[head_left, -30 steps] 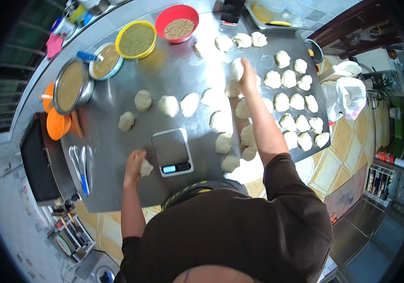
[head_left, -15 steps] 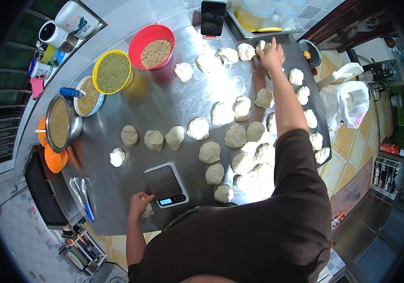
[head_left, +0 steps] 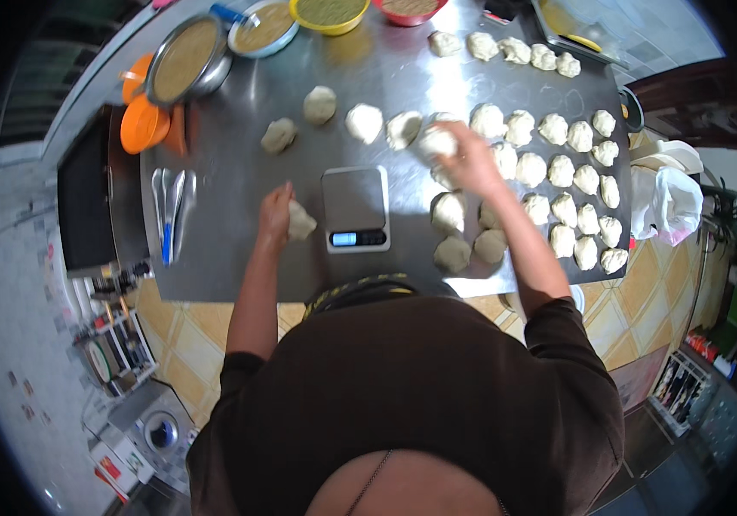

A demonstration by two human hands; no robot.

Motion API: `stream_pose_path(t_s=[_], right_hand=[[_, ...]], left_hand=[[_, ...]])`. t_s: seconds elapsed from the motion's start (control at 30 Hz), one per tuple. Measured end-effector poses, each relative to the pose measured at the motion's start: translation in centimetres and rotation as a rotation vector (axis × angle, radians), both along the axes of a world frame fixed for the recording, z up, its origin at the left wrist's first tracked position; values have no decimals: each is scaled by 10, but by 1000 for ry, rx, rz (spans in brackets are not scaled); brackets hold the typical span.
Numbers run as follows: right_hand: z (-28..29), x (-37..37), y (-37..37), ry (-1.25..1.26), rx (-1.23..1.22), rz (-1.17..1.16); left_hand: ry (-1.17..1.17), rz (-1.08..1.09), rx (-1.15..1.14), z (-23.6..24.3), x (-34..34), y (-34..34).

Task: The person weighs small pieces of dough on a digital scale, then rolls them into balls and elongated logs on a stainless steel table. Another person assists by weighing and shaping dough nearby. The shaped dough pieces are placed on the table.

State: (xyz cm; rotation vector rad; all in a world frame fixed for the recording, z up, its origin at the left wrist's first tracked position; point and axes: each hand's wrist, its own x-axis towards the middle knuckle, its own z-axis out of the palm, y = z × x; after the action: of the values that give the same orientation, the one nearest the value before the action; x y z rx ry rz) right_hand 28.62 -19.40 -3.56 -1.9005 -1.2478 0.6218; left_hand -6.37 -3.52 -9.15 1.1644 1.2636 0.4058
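Note:
A piece of dough (head_left: 301, 222) is in my left hand (head_left: 277, 213), whose fingers close on it just left of the kitchen scale (head_left: 356, 198). The scale's flat plate carries nothing and its small display is lit. Farther right, my right hand (head_left: 472, 162) reaches over the metal table with its fingers around a pale dough ball (head_left: 437, 142). Part of that ball is hidden by the fingers. Next to it lie another dough ball (head_left: 404, 130) and a whiter one (head_left: 364, 124). Rows of dough balls (head_left: 561, 170) cover the table's right side, several of them beyond my right forearm.
Metal spoon-like tools (head_left: 168, 215), one blue-handled, lie at the table's left. A steel bowl of brownish paste (head_left: 221, 69), orange bowls (head_left: 145, 125), a yellow bowl (head_left: 330, 27) and a red bowl (head_left: 410, 17) stand along the far left. A tray (head_left: 579, 39) sits at the far right corner.
My right hand has come back from the far right row to the middle and now grips a dough ball. My left hand stays beside the scale with its dough. The whole view has shifted.

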Motion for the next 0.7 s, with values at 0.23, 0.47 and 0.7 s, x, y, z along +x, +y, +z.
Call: stream_pose_path(t_s=[0.23, 0.47, 0.7], right_hand=[[-42, -143, 36, -427, -9, 474], [21, -144, 55, 230, 82, 444], [43, -115, 59, 648, -72, 282]], left_hand=[[-345, 270, -155, 30, 20, -4], [-792, 227, -206, 21, 53, -2], [-467, -217, 697, 79, 62, -11]])
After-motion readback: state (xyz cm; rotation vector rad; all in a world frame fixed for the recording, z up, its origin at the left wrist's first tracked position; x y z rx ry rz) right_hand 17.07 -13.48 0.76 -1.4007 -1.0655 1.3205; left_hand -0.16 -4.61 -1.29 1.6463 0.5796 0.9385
